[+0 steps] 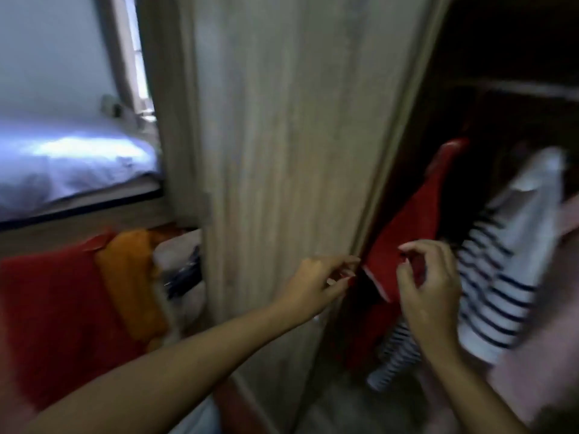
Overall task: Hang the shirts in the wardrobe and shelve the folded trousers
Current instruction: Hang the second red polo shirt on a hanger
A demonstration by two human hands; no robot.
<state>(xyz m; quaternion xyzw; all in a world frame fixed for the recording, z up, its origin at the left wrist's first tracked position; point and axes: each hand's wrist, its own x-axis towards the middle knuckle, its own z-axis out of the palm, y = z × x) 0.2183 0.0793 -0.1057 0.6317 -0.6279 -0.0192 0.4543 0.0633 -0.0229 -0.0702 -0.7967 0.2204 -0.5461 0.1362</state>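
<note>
A red shirt (416,214) hangs inside the open wardrobe, just right of the wooden door (282,136). My right hand (429,283) pinches its lower front edge. At the shirt's left edge, by the door's rim, my left hand (316,283) has its fingers closed on the cloth. A white shirt with dark stripes (501,270) hangs to the right of the red one. The hanger and the rail are hidden in the dark upper wardrobe. No folded trousers can be made out.
Left of the door lie a red cloth (53,314), an orange garment (134,277) and a white-and-dark bundle (181,264), piled below a bed with a pale sheet (69,164). A pinkish garment (539,339) hangs at the far right.
</note>
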